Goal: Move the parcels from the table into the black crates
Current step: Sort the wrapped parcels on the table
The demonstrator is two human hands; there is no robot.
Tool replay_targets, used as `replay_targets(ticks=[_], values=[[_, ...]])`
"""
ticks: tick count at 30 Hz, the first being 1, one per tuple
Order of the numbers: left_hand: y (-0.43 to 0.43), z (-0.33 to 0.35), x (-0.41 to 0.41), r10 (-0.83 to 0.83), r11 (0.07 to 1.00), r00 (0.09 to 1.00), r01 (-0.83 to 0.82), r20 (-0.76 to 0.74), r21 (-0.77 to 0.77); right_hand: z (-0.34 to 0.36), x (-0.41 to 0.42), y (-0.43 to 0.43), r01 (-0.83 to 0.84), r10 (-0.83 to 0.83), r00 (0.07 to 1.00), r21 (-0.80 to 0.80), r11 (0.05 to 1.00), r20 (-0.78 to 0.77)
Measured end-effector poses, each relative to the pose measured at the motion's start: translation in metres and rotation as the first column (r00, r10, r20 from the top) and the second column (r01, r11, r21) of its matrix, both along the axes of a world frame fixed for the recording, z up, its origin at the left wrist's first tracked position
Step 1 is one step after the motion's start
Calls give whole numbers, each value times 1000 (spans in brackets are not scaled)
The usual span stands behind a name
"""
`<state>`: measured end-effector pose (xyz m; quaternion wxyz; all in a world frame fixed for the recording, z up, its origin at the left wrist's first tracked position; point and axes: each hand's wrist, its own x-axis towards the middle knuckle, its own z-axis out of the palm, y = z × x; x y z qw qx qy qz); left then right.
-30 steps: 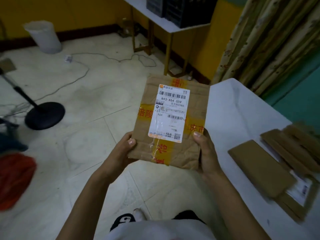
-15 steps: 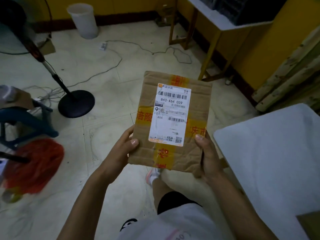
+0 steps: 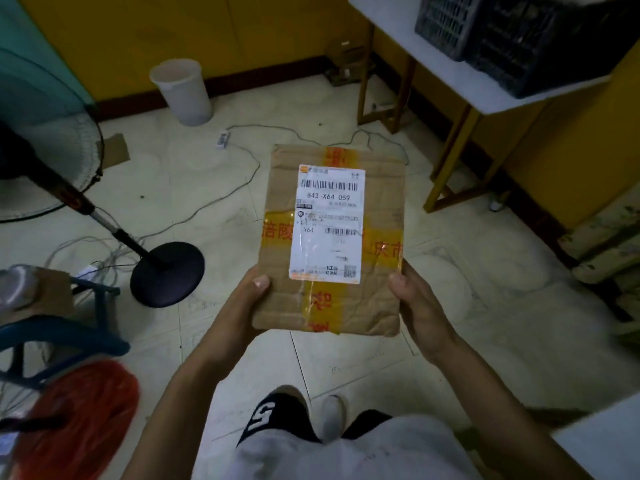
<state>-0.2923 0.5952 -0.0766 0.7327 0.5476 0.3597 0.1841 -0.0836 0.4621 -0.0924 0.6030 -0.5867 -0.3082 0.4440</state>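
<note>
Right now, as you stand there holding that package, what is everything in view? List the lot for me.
parcel: one, brown with white label and yellow tape, held over the floor, centre
black crates: apparently two, black, on the far table, upper right
far table: one, white top, yellowish legs, by the yellow wall
bin: one, white, on the floor by the wall
fan: one, black base and pole, floor, left
power strip: one, white, on the floor among cables
orange bundle: one, orange, lower left
blue frame: one, blue, left edge, kind unclear
near table corner: one, white, lower right
curtain: one, pale patterned, right edge
left hand: one, grips the parcel's lower left edge
right hand: one, grips its lower right edge
</note>
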Motion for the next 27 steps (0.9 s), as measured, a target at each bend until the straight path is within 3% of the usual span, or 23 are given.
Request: replay_targets(ticks=[7,17,23,27], values=[[92,-4,117,-30,993,1000,29,5,116,-4,79,67,227,-228,973,25,974,30],[280,13,327,-327,934,940,306,98,183,3,234,208,463,-462,886,16,886,-21],[353,34,451,-478,859,872,440,103,260,25,326,262,685,-688,714,70,725,127],[377,40,529,-551,809,829,503,95,305,27,379,284,788,-788,615,17,616,30]])
